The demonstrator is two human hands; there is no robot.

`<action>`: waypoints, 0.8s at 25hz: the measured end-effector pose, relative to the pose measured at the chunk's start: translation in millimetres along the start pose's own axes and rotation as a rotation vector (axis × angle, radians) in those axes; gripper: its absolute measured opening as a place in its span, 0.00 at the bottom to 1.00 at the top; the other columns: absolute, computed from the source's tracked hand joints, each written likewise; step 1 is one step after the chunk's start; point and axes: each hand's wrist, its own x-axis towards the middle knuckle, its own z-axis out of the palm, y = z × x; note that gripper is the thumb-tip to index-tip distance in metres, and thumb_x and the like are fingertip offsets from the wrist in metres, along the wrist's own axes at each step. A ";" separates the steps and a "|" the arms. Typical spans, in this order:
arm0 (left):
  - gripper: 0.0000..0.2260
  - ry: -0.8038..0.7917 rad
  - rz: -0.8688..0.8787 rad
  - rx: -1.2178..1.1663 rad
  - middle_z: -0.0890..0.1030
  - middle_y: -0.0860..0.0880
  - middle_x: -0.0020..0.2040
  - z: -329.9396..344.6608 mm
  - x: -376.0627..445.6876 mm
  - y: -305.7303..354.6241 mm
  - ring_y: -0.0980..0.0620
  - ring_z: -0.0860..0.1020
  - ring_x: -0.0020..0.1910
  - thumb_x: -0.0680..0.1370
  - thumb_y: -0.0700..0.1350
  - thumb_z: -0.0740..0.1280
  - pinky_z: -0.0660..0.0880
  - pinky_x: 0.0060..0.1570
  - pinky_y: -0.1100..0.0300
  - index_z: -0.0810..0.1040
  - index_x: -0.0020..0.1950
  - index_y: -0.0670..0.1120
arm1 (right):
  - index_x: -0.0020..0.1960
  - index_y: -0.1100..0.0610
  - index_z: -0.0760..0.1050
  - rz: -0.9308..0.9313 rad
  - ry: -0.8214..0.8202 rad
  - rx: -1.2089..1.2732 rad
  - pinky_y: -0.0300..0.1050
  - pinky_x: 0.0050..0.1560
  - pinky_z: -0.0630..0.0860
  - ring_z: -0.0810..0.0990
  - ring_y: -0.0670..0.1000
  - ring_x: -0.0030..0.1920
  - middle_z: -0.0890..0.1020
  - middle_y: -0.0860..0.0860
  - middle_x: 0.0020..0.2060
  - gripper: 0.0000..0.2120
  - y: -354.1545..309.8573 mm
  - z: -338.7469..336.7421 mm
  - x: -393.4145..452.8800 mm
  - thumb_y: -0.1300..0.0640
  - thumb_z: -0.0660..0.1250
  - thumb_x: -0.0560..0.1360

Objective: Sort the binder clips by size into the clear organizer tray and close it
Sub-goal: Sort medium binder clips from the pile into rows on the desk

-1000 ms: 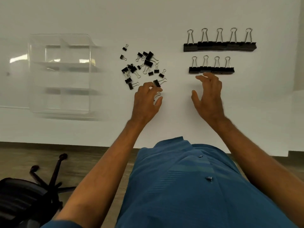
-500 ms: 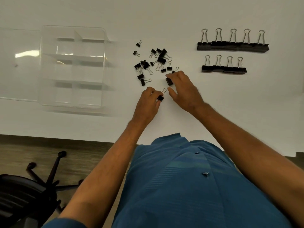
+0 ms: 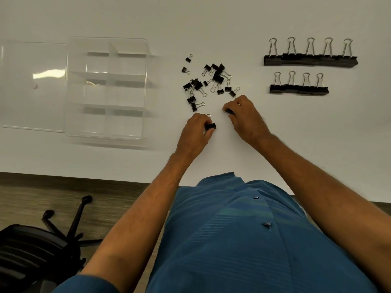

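A loose pile of small black binder clips (image 3: 208,83) lies mid-table. My left hand (image 3: 195,134) pinches one small clip (image 3: 211,126) just below the pile. My right hand (image 3: 245,117) pinches another small clip (image 3: 230,111) at the pile's lower right. A row of large clips (image 3: 311,60) lies at the far right, with a row of medium clips (image 3: 299,89) below it. The clear organizer tray (image 3: 105,87) stands open on the left with several empty compartments, its lid (image 3: 33,85) lying flat to its left.
The white table's (image 3: 275,149) front edge runs just before my torso. A black office chair (image 3: 31,250) stands on the wood floor at lower left.
My right hand came left from the medium clips to the pile and took hold of a small clip. My left hand kept its clip. The camera view shifted left.
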 end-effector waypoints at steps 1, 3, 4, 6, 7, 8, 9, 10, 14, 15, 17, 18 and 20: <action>0.06 0.000 -0.008 -0.018 0.75 0.50 0.48 -0.8 1.6 1.0 0.55 0.71 0.45 0.79 0.44 0.70 0.69 0.45 0.64 0.78 0.54 0.44 | 0.65 0.58 0.76 0.021 -0.007 0.024 0.48 0.53 0.76 0.74 0.56 0.55 0.74 0.57 0.56 0.14 0.3 -1.3 -0.3 0.64 0.65 0.80; 0.07 0.006 -0.030 -0.049 0.76 0.50 0.48 -1.3 4.3 1.8 0.55 0.72 0.45 0.79 0.45 0.70 0.71 0.45 0.64 0.78 0.54 0.44 | 0.67 0.57 0.75 0.056 -0.037 0.051 0.43 0.54 0.72 0.73 0.54 0.56 0.74 0.57 0.56 0.16 2.2 -3.7 -2.0 0.64 0.66 0.79; 0.08 0.011 -0.038 -0.060 0.77 0.49 0.49 -1.2 5.0 2.1 0.55 0.73 0.45 0.78 0.44 0.70 0.71 0.46 0.64 0.78 0.56 0.44 | 0.67 0.57 0.76 0.052 -0.047 0.047 0.44 0.55 0.73 0.73 0.54 0.56 0.74 0.57 0.56 0.16 3.6 -4.1 -3.3 0.64 0.66 0.79; 0.11 0.024 -0.036 -0.068 0.78 0.49 0.51 0.3 5.9 3.4 0.55 0.74 0.47 0.79 0.45 0.70 0.73 0.48 0.63 0.77 0.59 0.45 | 0.64 0.57 0.77 0.007 -0.051 0.024 0.49 0.56 0.76 0.74 0.55 0.56 0.76 0.57 0.55 0.14 7.7 -4.6 -9.7 0.64 0.67 0.79; 0.12 0.021 -0.032 -0.066 0.77 0.49 0.53 1.6 6.6 5.5 0.55 0.74 0.48 0.79 0.45 0.70 0.74 0.49 0.62 0.77 0.61 0.46 | 0.62 0.57 0.78 -0.011 -0.043 0.012 0.51 0.56 0.77 0.74 0.55 0.56 0.76 0.56 0.55 0.12 10.1 -5.7 -15.0 0.64 0.67 0.79; 0.13 0.011 -0.029 -0.062 0.77 0.49 0.53 3.7 7.5 8.7 0.56 0.74 0.48 0.79 0.45 0.70 0.74 0.50 0.63 0.77 0.62 0.46 | 0.62 0.57 0.78 -0.020 -0.026 -0.004 0.51 0.55 0.76 0.74 0.56 0.56 0.77 0.56 0.55 0.12 13.8 -7.6 -21.8 0.64 0.66 0.79; 0.12 -0.002 -0.025 -0.059 0.77 0.49 0.54 6.1 8.9 13.6 0.56 0.74 0.48 0.79 0.45 0.70 0.74 0.50 0.63 0.77 0.62 0.46 | 0.61 0.57 0.79 -0.017 -0.002 -0.021 0.49 0.55 0.76 0.73 0.56 0.57 0.77 0.56 0.55 0.11 18.4 -11.2 -30.0 0.64 0.66 0.80; 0.11 -0.015 -0.017 -0.057 0.76 0.49 0.54 9.3 10.4 18.7 0.57 0.74 0.48 0.79 0.45 0.69 0.74 0.49 0.63 0.78 0.62 0.47 | 0.61 0.58 0.79 -0.006 0.021 -0.039 0.46 0.55 0.74 0.73 0.56 0.57 0.77 0.56 0.55 0.11 23.6 -16.1 -39.0 0.65 0.66 0.80; 0.08 -0.068 0.069 -0.043 0.75 0.50 0.52 30.3 21.2 43.8 0.55 0.74 0.48 0.80 0.45 0.69 0.74 0.48 0.61 0.79 0.59 0.48 | 0.60 0.59 0.79 0.091 0.078 -0.063 0.35 0.56 0.61 0.72 0.58 0.56 0.78 0.56 0.54 0.11 56.9 -39.6 -72.2 0.67 0.65 0.80; 0.08 -0.080 0.095 -0.038 0.75 0.50 0.52 37.0 25.3 50.8 0.54 0.74 0.49 0.79 0.44 0.69 0.74 0.49 0.60 0.79 0.58 0.48 | 0.60 0.58 0.79 0.122 0.086 -0.061 0.33 0.56 0.60 0.72 0.58 0.56 0.78 0.56 0.54 0.11 66.3 -44.5 -77.4 0.67 0.65 0.79; 0.09 -0.103 0.138 -0.018 0.77 0.49 0.52 51.0 33.9 66.5 0.51 0.74 0.51 0.79 0.44 0.69 0.75 0.51 0.56 0.79 0.59 0.48 | 0.61 0.57 0.77 0.172 0.099 -0.051 0.32 0.56 0.59 0.73 0.58 0.57 0.78 0.56 0.55 0.12 81.4 -53.7 -83.0 0.67 0.64 0.80; 0.09 -0.109 0.157 0.005 0.78 0.49 0.53 57.5 38.4 74.3 0.50 0.75 0.52 0.79 0.43 0.69 0.75 0.51 0.54 0.79 0.59 0.48 | 0.62 0.57 0.77 0.201 0.108 -0.037 0.33 0.57 0.60 0.72 0.58 0.58 0.78 0.56 0.56 0.13 85.7 -58.4 -83.8 0.67 0.64 0.80; 0.09 -0.109 0.192 0.050 0.79 0.48 0.53 70.2 48.5 89.7 0.49 0.75 0.52 0.78 0.43 0.70 0.76 0.50 0.52 0.79 0.59 0.47 | 0.64 0.58 0.75 0.259 0.135 -0.001 0.39 0.57 0.67 0.72 0.57 0.59 0.78 0.56 0.58 0.14 91.4 -68.2 -83.1 0.67 0.64 0.80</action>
